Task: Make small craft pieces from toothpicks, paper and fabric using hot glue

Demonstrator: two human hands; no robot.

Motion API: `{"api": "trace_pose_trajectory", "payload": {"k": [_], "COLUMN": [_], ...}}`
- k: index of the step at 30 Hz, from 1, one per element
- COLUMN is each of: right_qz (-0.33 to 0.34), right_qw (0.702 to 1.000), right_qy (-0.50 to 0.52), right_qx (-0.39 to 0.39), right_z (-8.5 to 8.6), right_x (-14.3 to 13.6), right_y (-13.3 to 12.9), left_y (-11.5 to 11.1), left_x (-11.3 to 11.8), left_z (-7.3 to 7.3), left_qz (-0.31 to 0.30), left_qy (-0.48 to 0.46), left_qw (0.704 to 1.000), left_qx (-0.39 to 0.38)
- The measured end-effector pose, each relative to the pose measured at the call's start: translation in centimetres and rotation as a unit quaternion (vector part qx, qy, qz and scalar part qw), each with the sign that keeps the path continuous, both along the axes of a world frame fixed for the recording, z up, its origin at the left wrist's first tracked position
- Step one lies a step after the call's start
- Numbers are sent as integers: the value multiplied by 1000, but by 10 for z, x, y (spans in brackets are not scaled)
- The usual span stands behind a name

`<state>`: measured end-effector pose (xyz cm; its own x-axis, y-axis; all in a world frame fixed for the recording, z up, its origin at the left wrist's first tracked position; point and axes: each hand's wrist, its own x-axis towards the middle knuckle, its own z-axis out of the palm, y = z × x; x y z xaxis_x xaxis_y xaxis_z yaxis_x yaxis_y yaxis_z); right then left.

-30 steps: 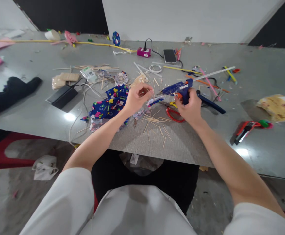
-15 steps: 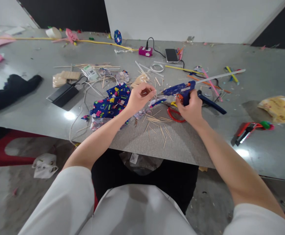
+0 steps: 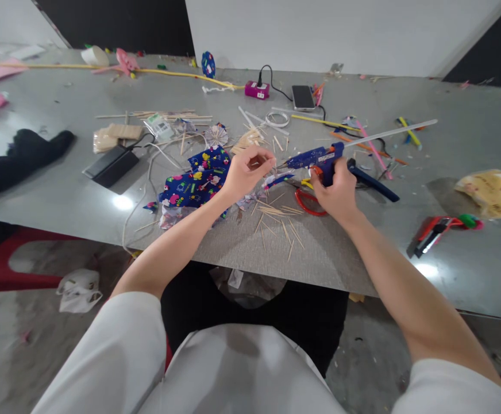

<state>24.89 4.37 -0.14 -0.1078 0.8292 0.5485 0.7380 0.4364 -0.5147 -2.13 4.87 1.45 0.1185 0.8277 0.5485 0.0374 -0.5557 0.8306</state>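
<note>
My right hand (image 3: 335, 187) is wrapped round the handle of a blue glue gun (image 3: 313, 160), with a long clear glue stick (image 3: 399, 131) coming out of its back. The gun's tip points left at the fingertips of my left hand (image 3: 249, 171). Those fingers are pinched together; what they hold is too small to make out. Blue patterned fabric (image 3: 194, 187) lies beside and left of my left hand. Loose toothpicks (image 3: 276, 213) are scattered below both hands. Red-handled scissors (image 3: 308, 204) rest under the gun, near my right hand.
A black adapter (image 3: 111, 167) with a pale cable and black cloth (image 3: 22, 161) lie left. Behind are a purple plug block (image 3: 257, 89) and a phone (image 3: 303, 97). Rightward are a dark blue tool (image 3: 374, 183), a red cutter (image 3: 434, 234) and a yellow packet (image 3: 492, 192).
The glue stick's back end has moved slightly to the right. Both hands keep nearly the same place and grip.
</note>
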Motion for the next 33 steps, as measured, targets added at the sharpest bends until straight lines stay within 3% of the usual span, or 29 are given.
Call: {"api": "trace_pose_trajectory", "payload": {"k": [33], "right_qz": [-5], "right_qw": [1000], "right_qy": [-4], "right_qx": [4], "right_z": [2], "right_x": [-1], "right_y": [-2], "left_y": [-4], "left_x": [-2], "left_z": [8], "left_qz": [27], "left_qy": [19], "left_qw": [999], "left_qx": [22]}}
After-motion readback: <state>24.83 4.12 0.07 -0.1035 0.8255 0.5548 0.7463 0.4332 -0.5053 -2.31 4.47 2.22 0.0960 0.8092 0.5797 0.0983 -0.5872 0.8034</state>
